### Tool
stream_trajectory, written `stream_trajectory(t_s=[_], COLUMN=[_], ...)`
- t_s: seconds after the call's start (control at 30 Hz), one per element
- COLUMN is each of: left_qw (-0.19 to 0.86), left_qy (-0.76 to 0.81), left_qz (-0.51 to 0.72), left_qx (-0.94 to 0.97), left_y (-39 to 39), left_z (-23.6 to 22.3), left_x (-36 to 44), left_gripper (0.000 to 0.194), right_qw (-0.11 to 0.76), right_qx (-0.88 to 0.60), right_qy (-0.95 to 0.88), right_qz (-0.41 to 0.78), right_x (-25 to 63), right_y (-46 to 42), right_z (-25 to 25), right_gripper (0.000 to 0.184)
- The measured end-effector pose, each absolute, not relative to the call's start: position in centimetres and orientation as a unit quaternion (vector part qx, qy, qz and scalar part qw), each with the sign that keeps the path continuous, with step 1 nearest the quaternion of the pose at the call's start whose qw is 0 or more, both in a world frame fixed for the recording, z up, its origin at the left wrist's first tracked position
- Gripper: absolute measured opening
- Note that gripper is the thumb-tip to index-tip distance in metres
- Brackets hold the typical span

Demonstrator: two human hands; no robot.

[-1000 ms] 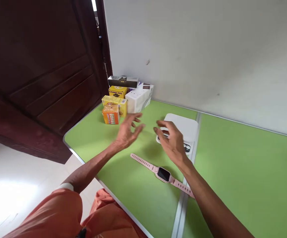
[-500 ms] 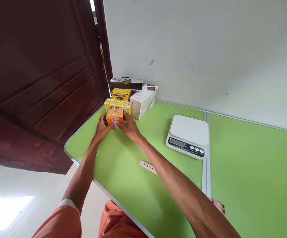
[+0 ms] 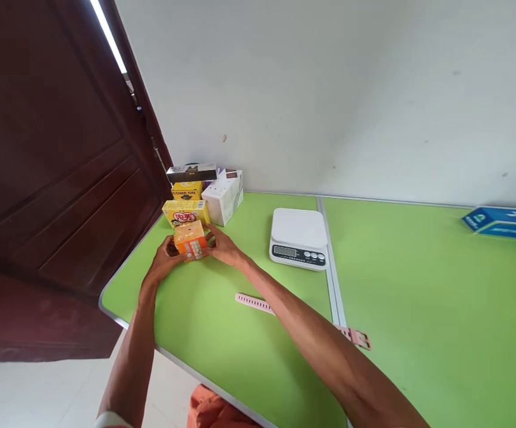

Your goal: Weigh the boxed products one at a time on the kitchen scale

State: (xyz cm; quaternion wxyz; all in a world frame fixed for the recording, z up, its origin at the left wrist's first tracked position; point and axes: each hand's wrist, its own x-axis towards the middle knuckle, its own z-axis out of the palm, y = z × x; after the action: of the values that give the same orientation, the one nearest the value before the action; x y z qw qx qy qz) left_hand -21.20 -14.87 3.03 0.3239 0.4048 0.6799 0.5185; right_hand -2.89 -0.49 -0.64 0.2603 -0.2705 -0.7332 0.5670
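An orange box [image 3: 189, 239] with a shiny top is gripped from both sides at the left part of the green table [image 3: 222, 351]. My left hand [image 3: 164, 260] closes on its left side, and my right hand [image 3: 222, 245] closes on its right side. Right behind it stands a yellow box [image 3: 186, 213] with red lettering. Farther back are a yellow "COME ON" box [image 3: 186, 191], a long black and white box [image 3: 192, 173] and a white box [image 3: 223, 197]. Whether the orange box rests on the table or is slightly raised, I cannot tell.
A white kitchen scale [image 3: 299, 238] lies right of my hands. A pink watch strap [image 3: 254, 302] is partly hidden under my right forearm, its buckle [image 3: 359, 337] showing beyond. A blue box [image 3: 505, 223] lies at the far right. A dark red door [image 3: 62, 178] borders the left side.
The view has swung to the right, bringing the blue box into sight. My hands have drawn the orange box slightly toward me from the yellow box and tilted it a little.
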Motion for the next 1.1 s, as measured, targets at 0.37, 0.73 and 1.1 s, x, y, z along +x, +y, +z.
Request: stream_trajectory(t_s=[0.37,0.73,1.1], left_qw=[0.300,0.362,0.356], left_qy=[0.648,0.484,0.518], left_qz=[0.478,0.468,0.443], left_qx=[0.512,0.644,0.639], left_y=[-14.9,-0.8,4.3], left_z=[4.5,7.7,4.9], left_x=[-13.2,-2.7,-0.3], left_gripper=[0.074,0.086,0.083], right_qw=[0.298,0.455,0.447], right_qx=[-0.233,-0.397,-0.450], right_qy=[-0.759,-0.703,-0.672], right_qz=[0.529,0.377,0.382], right_x=[8.7,21.6,23.6], right_y=[-3.5,2.7,6.6], right_z=[0.7,5.8,1.8], right_gripper=[0.058,0.072,0.077])
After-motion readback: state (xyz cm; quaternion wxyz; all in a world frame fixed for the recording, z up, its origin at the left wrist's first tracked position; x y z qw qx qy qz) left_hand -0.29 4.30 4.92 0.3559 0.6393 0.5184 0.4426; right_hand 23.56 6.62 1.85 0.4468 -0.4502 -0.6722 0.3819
